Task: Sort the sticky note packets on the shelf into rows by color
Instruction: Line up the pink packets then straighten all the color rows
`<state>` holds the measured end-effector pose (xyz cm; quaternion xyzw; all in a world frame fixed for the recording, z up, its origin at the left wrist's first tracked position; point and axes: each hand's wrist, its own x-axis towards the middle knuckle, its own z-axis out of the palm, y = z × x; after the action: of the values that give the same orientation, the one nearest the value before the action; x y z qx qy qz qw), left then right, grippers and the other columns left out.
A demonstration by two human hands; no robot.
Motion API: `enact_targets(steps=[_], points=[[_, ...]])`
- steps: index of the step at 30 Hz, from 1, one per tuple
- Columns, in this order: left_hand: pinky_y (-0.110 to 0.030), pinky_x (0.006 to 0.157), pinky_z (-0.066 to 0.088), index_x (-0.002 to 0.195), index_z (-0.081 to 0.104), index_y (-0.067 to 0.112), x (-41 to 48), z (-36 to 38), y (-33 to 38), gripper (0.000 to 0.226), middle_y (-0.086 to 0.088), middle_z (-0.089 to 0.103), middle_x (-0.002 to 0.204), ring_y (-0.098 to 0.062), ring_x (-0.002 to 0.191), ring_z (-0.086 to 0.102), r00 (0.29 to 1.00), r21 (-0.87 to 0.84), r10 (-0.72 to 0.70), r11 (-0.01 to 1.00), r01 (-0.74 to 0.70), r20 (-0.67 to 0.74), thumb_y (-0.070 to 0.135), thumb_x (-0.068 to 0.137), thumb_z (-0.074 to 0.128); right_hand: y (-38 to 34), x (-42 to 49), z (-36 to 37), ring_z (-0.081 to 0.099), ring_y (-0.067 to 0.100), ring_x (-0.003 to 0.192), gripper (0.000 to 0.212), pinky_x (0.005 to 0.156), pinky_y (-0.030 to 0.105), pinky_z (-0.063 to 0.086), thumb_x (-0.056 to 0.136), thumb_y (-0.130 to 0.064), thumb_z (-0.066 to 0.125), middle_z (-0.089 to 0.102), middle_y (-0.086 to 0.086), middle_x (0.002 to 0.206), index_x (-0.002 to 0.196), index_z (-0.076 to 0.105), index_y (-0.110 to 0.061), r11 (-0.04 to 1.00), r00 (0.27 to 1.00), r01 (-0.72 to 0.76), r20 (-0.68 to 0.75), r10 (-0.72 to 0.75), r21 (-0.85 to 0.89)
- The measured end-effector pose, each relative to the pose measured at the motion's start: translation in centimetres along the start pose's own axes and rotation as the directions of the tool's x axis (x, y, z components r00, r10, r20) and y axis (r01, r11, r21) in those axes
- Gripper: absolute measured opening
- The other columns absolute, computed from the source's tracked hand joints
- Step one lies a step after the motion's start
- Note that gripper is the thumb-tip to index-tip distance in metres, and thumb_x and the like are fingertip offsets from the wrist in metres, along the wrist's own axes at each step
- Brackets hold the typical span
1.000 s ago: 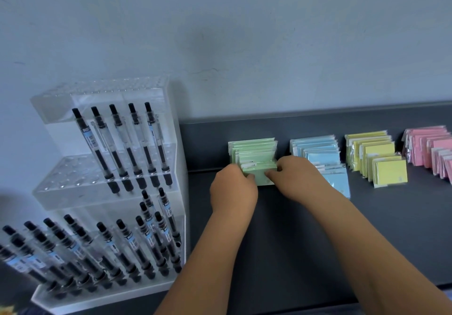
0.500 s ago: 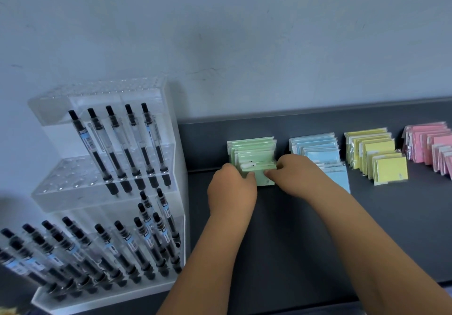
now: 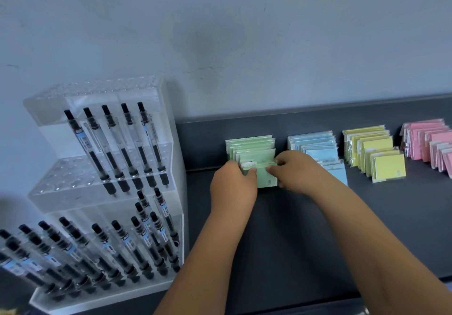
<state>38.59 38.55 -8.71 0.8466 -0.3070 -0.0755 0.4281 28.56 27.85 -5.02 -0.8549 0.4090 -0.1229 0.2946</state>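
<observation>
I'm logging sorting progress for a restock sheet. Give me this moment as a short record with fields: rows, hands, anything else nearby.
rows, left to right: green row, blue row, yellow row, pink row
surface: dark shelf
hands: left hand and right hand both pinch the front green packet
mixed colours: none visible
nearby: clear pen rack, left of the rows

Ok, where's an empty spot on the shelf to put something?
The shelf is bare in front of the yellow row and pink row. Crowded: the green row, held by the left hand and right hand, near the pen rack.
</observation>
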Motion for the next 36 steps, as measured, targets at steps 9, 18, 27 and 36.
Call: enact_targets(steps=[9,18,27,36], points=[[-0.031,0.063,0.039,0.102,0.06,0.015,-0.6,-0.4,0.5,0.027,0.0,0.065,0.097,-0.019,0.085,0.059,1.0,0.06,-0.001,0.998,0.002,-0.024,0.041,0.097,0.063,-0.2,-0.2,0.1,0.048,0.023,0.064,0.037,0.06,0.033,0.036,0.093,-0.031,0.064,0.052,0.01,0.07,0.068,0.044,-0.013,0.999,0.999,-0.038,-0.028,0.038,-0.03],[-0.03,0.067,0.039,0.112,0.057,0.014,-1.2,-1.2,1.1,0.031,-0.002,0.062,0.106,-0.019,0.089,0.058,0.999,0.127,0.036,0.991,-0.032,-0.031,0.039,0.094,0.067,-0.9,-1.0,-0.2,0.039,0.018,0.059,0.039,0.051,0.031,0.027,0.086,-0.029,0.071,0.041,0.003,0.065,0.067,0.04,-0.014,0.996,0.994,-0.049,-0.1,0.041,-0.079],[-0.034,0.072,0.041,0.116,0.056,0.013,-2.3,-1.8,2.0,0.043,-0.004,0.059,0.11,-0.025,0.1,0.058,0.997,0.241,0.075,0.968,-0.069,-0.016,0.052,0.097,0.055,-1.7,-2.6,-1.2,0.051,0.022,0.07,0.029,0.058,0.034,0.038,0.088,-0.034,0.065,0.055,0.002,0.073,0.078,0.052,-0.011,0.985,0.982,-0.069,-0.187,0.038,-0.159],[-0.051,0.122,0.026,0.152,0.043,0.011,-3.7,-3.9,3.6,0.075,-0.008,0.04,0.159,-0.034,0.152,0.026,0.973,0.465,0.228,0.865,-0.186,-0.033,0.064,0.1,0.028,-1.7,-6.1,-1.9,0.013,0.02,0.158,0.077,0.125,0.036,0.019,0.099,-0.057,0.05,0.023,0.001,0.169,0.163,0.024,-0.023,0.948,0.933,0.13,-0.288,-0.217,-0.292]])
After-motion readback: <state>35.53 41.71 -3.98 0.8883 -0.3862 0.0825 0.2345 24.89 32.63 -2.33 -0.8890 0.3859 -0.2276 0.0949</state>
